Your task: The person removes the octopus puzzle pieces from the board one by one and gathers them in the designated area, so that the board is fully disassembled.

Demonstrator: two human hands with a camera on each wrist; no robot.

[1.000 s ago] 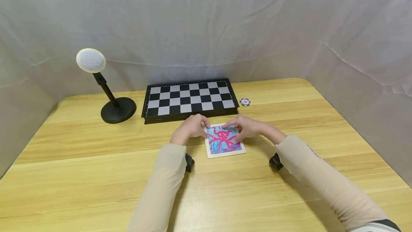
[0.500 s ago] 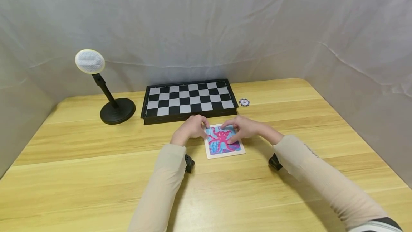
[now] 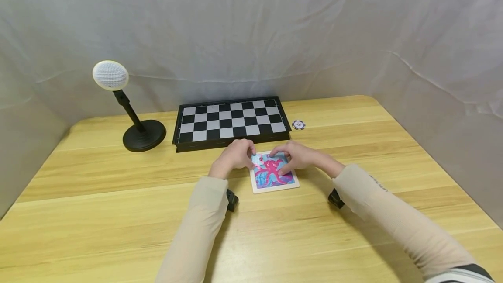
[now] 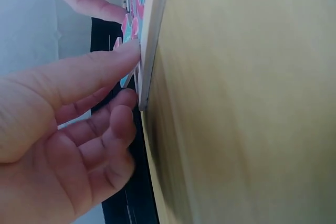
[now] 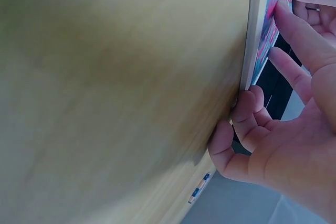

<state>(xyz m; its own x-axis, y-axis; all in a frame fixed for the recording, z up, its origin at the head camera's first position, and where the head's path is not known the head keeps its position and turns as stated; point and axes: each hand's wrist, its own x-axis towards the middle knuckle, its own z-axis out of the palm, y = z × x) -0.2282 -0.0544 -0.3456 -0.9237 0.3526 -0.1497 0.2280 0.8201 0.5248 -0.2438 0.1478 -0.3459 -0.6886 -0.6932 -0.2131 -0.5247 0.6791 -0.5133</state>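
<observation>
A square octopus jigsaw puzzle (image 3: 272, 170) with a pale frame lies flat on the table. My left hand (image 3: 234, 155) is at its left side, pinching a puzzle piece (image 3: 258, 160) at the upper left corner between thumb and index finger. That piece is tilted up out of the picture, as the left wrist view shows; the fingers partly hide it. My right hand (image 3: 300, 155) rests on the puzzle from the right, thumb and index fingertips touching the picture. In the right wrist view, its other fingers bend beside the frame (image 5: 251, 45).
Just behind the puzzle lies a black-and-white chessboard (image 3: 232, 119). A poker chip (image 3: 298, 125) is right of the board. At the back left stands a white round-headed device on a black stand (image 3: 144, 135). Pale cloth (image 3: 251, 34) surrounds the table (image 3: 283, 235).
The right thumb has slid a little left across the picture. At the upper left, the piece under the left hand has tilted up and now catches the light.
</observation>
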